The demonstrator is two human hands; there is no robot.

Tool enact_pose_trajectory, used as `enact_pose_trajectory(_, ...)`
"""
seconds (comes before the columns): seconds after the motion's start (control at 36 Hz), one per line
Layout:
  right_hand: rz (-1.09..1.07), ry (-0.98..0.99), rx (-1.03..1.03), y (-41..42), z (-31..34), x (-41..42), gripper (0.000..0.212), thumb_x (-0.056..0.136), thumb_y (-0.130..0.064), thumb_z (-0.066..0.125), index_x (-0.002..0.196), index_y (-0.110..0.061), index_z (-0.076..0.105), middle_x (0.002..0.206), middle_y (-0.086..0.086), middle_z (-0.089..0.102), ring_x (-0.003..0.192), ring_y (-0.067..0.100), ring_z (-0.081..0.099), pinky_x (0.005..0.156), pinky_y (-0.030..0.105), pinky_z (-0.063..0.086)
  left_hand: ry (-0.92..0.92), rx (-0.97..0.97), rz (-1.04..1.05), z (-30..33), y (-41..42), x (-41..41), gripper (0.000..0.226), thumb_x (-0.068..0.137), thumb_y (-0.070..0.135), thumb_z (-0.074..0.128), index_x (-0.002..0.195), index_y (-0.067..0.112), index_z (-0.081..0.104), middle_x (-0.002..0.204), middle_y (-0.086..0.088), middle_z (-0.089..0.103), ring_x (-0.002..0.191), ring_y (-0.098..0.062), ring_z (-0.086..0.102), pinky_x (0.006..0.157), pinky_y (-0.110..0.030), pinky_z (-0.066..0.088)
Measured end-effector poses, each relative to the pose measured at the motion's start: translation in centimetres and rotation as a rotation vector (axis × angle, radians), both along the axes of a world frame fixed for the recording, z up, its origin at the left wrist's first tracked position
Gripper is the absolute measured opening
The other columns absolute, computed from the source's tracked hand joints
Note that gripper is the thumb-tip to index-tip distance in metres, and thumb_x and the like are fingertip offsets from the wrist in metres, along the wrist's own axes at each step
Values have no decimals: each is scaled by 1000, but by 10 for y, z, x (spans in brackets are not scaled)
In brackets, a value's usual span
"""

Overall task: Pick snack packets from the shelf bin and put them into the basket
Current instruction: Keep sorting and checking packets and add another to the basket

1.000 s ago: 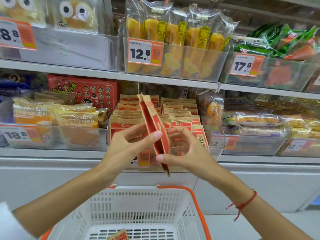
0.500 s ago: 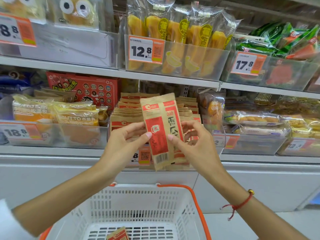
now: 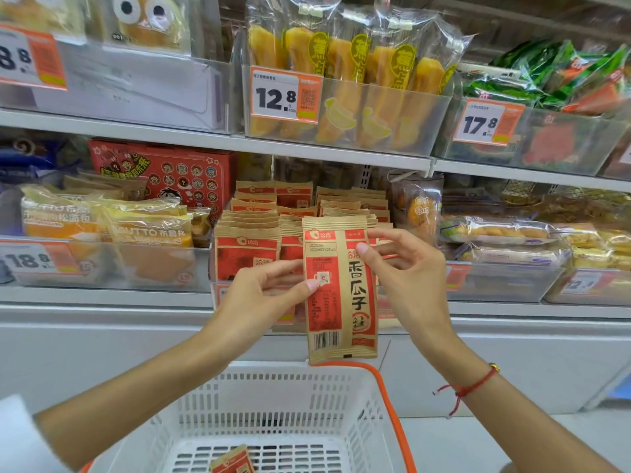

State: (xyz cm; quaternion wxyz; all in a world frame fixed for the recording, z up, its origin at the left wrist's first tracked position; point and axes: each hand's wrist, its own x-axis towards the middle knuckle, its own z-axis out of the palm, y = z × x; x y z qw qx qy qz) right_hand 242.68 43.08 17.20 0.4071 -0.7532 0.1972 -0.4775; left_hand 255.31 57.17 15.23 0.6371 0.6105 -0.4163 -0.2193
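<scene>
A brown and red snack packet (image 3: 341,295) hangs upright in front of the shelf, its printed face toward me. My left hand (image 3: 263,298) pinches its left edge with thumb and fingers. My right hand (image 3: 406,278) pinches its right side near the top. Behind it the clear shelf bin (image 3: 218,264) holds several rows of the same packets (image 3: 249,240). Below, a white basket (image 3: 273,404) with an orange rim has one packet (image 3: 234,460) lying on its floor.
Neighbouring clear bins hold yellow bread bags (image 3: 146,233) at left and pastry packs (image 3: 495,233) at right. The upper shelf carries banana-cake bags (image 3: 345,83) and green packs (image 3: 546,76). A red box (image 3: 164,175) stands behind. A white cabinet front runs below the shelf.
The packet has turned from edge-on to face-on between both hands and has come down a little toward the basket rim.
</scene>
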Motion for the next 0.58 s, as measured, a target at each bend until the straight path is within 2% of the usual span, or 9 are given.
enact_pose_trajectory(0.14,38,-12,41,2,-1,2,16,84,-19,74,96,-30,69,93,-4,75,80,8,71,68,23,58,-26,15,30,-1,2,2,25,85,30,68,102,46,63,93,24,72,88,5,67,68,-15,54)
enact_pose_trajectory(0.22,78,46,56,1,-2,3,19,85,-23,73,100,-32,67,93,-10,73,82,4,68,71,19,56,-28,0,90,-1,3,6,21,83,34,69,101,43,65,96,21,72,90,2,67,67,-18,55)
enact_pose_trajectory(0.31,155,93,46,3,-1,2,24,85,-18,73,104,-32,66,92,-14,70,82,0,64,72,15,52,70,-86,116,3,3,7,22,84,26,69,105,31,66,95,10,74,88,-5,70,64,-14,54)
enact_pose_trajectory(0.36,195,111,34,5,0,2,26,85,-15,73,105,-30,67,93,-13,69,82,2,62,73,18,54,141,-143,132,8,3,6,22,85,22,68,106,25,65,93,6,76,86,-6,72,62,-14,54)
enact_pose_trajectory(0.58,181,125,15,6,0,3,30,81,-20,76,102,-39,67,98,-16,70,80,6,66,72,24,58,213,-173,174,12,5,9,23,85,27,66,108,28,62,93,5,76,90,-6,71,65,-15,55)
